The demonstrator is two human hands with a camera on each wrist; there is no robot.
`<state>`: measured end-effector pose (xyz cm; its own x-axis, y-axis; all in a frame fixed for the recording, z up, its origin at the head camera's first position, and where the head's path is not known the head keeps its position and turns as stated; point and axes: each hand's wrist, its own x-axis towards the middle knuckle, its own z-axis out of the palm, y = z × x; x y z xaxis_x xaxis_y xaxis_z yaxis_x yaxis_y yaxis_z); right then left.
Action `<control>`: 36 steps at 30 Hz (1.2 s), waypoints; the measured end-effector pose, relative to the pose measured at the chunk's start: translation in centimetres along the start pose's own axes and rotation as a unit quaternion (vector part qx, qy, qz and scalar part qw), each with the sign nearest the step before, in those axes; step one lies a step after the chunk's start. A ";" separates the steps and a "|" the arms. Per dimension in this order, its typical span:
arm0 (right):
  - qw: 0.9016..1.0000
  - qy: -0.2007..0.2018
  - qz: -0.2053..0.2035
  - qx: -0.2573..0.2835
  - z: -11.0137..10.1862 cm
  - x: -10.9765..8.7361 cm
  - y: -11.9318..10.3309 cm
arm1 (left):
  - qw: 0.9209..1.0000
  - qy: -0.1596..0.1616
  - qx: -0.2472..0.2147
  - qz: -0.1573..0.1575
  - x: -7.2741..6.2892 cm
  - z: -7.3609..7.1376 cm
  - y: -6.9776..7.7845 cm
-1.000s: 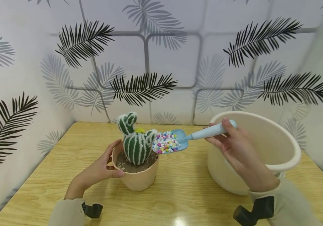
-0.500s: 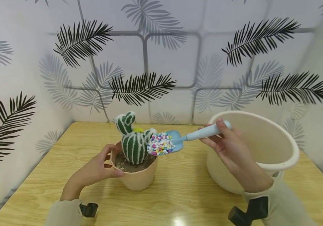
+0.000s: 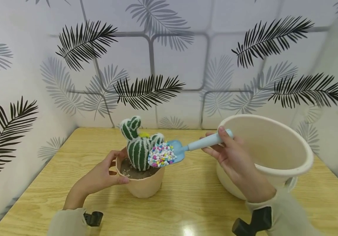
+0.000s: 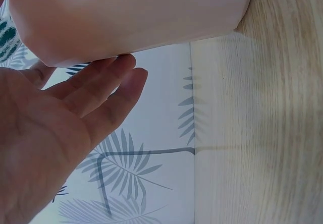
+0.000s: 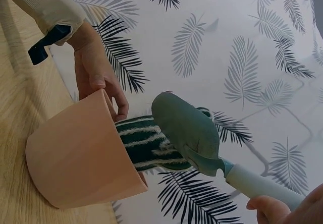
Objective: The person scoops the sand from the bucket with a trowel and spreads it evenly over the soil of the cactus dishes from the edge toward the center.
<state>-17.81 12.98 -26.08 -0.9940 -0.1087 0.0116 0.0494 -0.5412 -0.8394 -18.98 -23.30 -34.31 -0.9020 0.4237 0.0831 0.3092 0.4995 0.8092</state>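
Observation:
A peach flowerpot (image 3: 144, 187) stands on the table, holding brown soil and a green cactus (image 3: 137, 153) with fuzzy white stripes. My left hand (image 3: 96, 178) holds the pot at its left rim, thumb in front; in the left wrist view its fingers touch the pot's side (image 4: 131, 17). In my right hand (image 3: 241, 168), the handle of a light blue hand shovel (image 3: 180, 150) is gripped. Multicoloured pebbles (image 3: 160, 155) fill the scoop, which hovers over the pot's right rim, before the cactus. The scoop's underside (image 5: 184, 128) faces the right wrist camera.
A large cream bucket (image 3: 227, 182) stands on the right, partly behind my right hand. The wooden table (image 3: 186, 203) reaches back to a wall (image 3: 180, 65) with a leaf print.
My right hand has brought the shovel left and slightly down, from beside the cactus to over the pot's right rim. The pebbles stay in the scoop. My left hand keeps its place on the pot.

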 end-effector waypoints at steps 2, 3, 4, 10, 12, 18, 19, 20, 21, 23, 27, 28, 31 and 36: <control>1.000 0.002 -0.002 -0.004 0.0 -0.1 0.1 | 1.000 0.000 0.003 0.002 0.1 0.0 0.0; 1.000 0.003 -0.003 -0.002 0.1 -0.1 0.1 | 1.000 0.000 0.004 0.003 0.1 -0.1 0.0; 1.000 0.004 -0.007 -0.004 0.1 -0.2 0.2 | 1.000 -0.001 0.005 0.004 0.2 -0.1 0.1; 1.000 0.007 -0.016 -0.009 0.2 -0.5 0.4 | 1.000 -0.006 -0.007 0.012 0.4 -0.2 0.0; 1.000 0.010 -0.017 -0.012 0.3 -0.5 0.5 | 1.000 -0.008 -0.011 0.011 0.4 -0.2 0.1; 0.999 0.032 -0.015 -0.019 0.8 -0.7 0.8 | 1.000 -0.009 -0.009 -0.002 0.2 0.0 0.3; 0.999 0.036 -0.015 -0.023 0.9 -0.7 1.0 | 1.000 -0.009 -0.009 -0.005 0.2 0.0 0.3; 0.999 0.040 -0.014 -0.027 0.9 -0.7 1.1 | 1.000 -0.010 -0.010 -0.007 0.2 -0.1 0.3; 0.998 0.043 -0.013 -0.032 1.0 -0.7 1.2 | 1.000 -0.011 -0.013 -0.008 0.1 -0.1 0.3; 0.998 0.045 -0.011 -0.046 1.0 -0.8 1.5 | 1.000 -0.013 -0.015 -0.011 0.1 -0.1 0.3; 0.997 0.041 -0.010 -0.068 1.1 -0.8 1.9 | 1.000 -0.017 -0.015 -0.015 0.0 -0.2 0.2; 0.997 0.042 -0.010 -0.069 1.1 -0.8 2.0 | 1.000 -0.017 -0.015 -0.014 0.0 -0.2 0.1; 0.997 0.044 -0.010 -0.069 1.1 -0.9 2.2 | 1.000 -0.017 -0.016 -0.014 0.0 -0.2 0.0; 0.996 0.050 -0.013 -0.071 1.1 -0.9 2.4 | 1.000 -0.017 -0.015 -0.017 0.1 -0.1 0.1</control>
<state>-16.67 10.86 -27.46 -0.9999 -0.0091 -0.0127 0.0153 -0.4179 -0.9084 -19.04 -23.32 -34.17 -0.9007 0.4329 0.0356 0.2687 0.4910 0.8287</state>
